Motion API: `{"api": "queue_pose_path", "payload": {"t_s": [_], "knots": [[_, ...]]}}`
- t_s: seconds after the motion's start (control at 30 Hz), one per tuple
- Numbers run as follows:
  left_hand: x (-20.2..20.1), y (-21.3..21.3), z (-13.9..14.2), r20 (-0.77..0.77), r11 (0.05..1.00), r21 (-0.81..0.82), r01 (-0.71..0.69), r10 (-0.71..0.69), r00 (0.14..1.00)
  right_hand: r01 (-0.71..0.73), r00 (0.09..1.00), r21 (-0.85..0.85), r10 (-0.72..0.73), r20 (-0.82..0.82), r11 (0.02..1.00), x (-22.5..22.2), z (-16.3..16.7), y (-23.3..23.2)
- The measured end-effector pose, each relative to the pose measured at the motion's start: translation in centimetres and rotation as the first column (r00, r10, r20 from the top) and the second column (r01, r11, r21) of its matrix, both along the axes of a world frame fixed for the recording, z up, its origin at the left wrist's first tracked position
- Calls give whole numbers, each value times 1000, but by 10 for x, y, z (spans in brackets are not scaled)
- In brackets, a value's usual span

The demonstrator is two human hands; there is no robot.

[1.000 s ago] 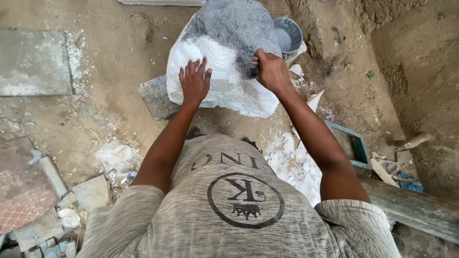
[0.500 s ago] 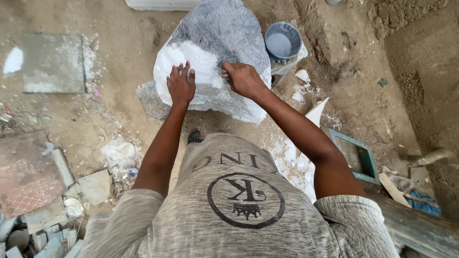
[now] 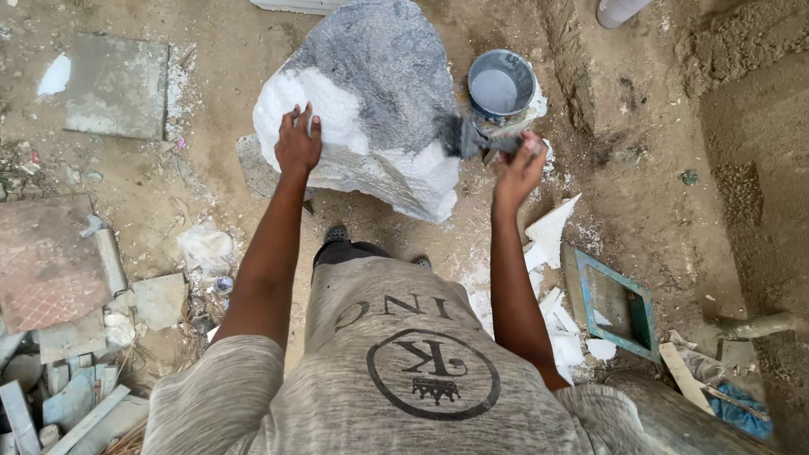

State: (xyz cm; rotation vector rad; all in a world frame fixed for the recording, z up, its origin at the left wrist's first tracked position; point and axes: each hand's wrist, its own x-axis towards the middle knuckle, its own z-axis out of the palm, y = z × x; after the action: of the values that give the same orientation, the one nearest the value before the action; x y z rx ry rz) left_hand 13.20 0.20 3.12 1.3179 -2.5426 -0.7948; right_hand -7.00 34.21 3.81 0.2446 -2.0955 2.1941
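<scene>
A large white block (image 3: 371, 126), its upper part coated dark grey, stands on the dirt ground in front of me. My left hand (image 3: 298, 141) rests flat on its white left side, fingers spread. My right hand (image 3: 520, 165) is off the block to its right, closed on the handle of a paintbrush (image 3: 472, 139) whose grey bristles touch the block's right edge. A small round can of grey paint (image 3: 502, 84) sits just beyond the brush.
White foam scraps (image 3: 552, 232) lie to the right of my feet, beside a teal-framed tray (image 3: 613, 302). Broken tiles and rubble (image 3: 76, 337) pile up at the left, a grey slab (image 3: 116, 84) at the far left, and a dirt bank (image 3: 742, 101) on the right.
My right hand has left the top of the block and moved right, now holding the brush near the can. The left hand has stayed on the block; the view has shifted.
</scene>
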Motion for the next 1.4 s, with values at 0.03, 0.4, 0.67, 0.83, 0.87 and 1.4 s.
{"api": "queue_pose_path", "payload": {"t_s": [0.03,0.4,0.67,0.83,0.87,1.4], "knots": [[-2,1,1,-2,1000,9,-17,17,1000,4,999,-69,-1,46,998,-4,-12,21],[-9,7,-29,-113,998,-59,-25,19,993,519,679,-438,-43,733,734,-9,-86,104],[-13,3,-48,-115,989,-136,-61,45,992,205,949,-434,-69,309,877,-66,-39,56],[-24,1,-55,-122,987,-120,-110,95,988,83,995,-143,-73,74,986,-103,-16,17],[-26,0,-56,-135,986,-131,-108,90,987,57,998,-136,-55,23,989,-113,-16,10],[-97,16,-30,-35,917,-120,-381,379,925,-124,985,70,115,130,990,-250,-52,-100]]}}
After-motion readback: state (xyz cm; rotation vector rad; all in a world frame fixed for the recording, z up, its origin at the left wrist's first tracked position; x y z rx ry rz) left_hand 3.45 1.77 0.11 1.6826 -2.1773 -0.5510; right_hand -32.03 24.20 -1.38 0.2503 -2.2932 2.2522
